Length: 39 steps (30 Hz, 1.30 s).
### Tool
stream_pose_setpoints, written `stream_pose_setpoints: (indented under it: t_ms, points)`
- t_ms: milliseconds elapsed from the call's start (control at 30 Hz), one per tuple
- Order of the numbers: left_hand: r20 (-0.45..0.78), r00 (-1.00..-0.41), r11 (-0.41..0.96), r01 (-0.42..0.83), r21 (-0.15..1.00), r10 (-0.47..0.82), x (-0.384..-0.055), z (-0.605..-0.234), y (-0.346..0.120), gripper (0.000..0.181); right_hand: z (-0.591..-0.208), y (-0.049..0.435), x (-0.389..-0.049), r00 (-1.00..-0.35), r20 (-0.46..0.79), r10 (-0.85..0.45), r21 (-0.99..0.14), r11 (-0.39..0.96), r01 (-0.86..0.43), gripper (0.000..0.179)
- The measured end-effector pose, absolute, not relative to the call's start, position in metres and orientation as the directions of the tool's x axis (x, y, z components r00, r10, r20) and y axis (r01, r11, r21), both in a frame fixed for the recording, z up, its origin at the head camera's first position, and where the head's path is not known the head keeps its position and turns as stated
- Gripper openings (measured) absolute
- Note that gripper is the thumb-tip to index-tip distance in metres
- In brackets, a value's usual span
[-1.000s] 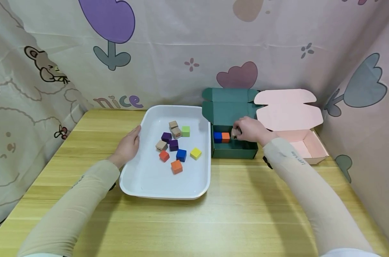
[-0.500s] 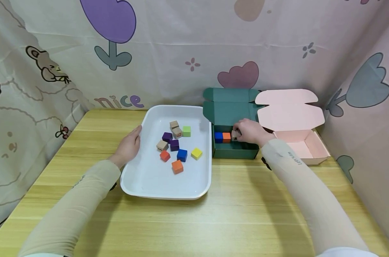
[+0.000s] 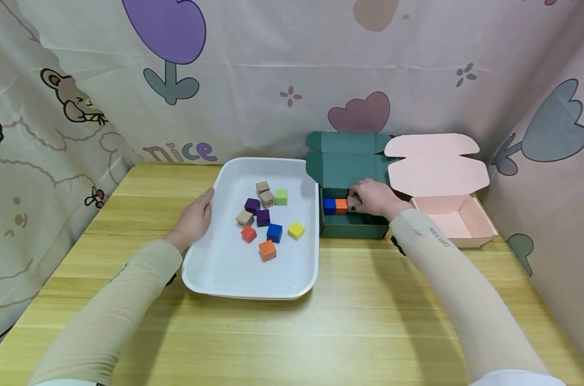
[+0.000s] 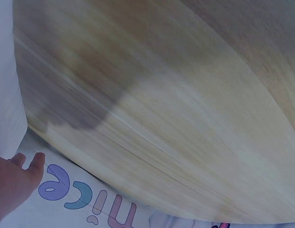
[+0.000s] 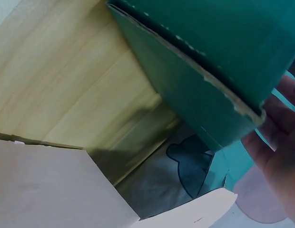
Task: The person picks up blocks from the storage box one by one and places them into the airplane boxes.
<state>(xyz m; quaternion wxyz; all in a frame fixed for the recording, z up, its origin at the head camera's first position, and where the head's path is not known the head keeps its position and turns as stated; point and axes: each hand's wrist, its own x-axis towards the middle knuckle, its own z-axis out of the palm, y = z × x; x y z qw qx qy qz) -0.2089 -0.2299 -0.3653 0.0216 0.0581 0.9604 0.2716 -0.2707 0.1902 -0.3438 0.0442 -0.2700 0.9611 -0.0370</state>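
The right hand pinches a wooden block down inside the green box, with an orange block and a blue block lined up to its left and the raised green lid beyond it. To that hand's right stands the open pink box, its near left part hidden by the sleeve. The left hand, fingers extended, rests against the white tray, whose loose blocks lie between the two hands.

beige sleeves, small dark lettering, white cloth edges
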Motion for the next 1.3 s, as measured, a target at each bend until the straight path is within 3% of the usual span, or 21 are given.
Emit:
stream_pose_setpoints:
  t_ms: [700, 1000, 1167, 1300]
  points:
    - [0.006, -0.992, 0.844, 0.111, 0.525, 0.127, -0.211, -0.367, -0.232, 0.049, -0.358, 0.189, -0.267, -0.847, -0.022, -0.532, -0.057, 0.846, -0.53, 0.018]
    - [0.016, -0.991, 0.845, 0.12, 0.521, 0.131, -0.21, -0.365, -0.231, 0.048, -0.357, 0.184, -0.263, -0.837, -0.009, -0.547, 0.013, 0.837, -0.547, 0.014]
    - [0.004, -0.993, 0.848, 0.106, 0.519, 0.122, -0.209, -0.366, -0.232, 0.049, -0.348, 0.176, -0.263, -0.86, -0.029, -0.509, -0.004, 0.861, -0.509, 0.015]
    - [0.001, -0.992, 0.847, 0.107, 0.52, 0.125, -0.209, -0.367, -0.232, 0.049, -0.331, 0.162, -0.259, -0.872, 0.063, -0.485, -0.032, 0.872, -0.488, 0.016]
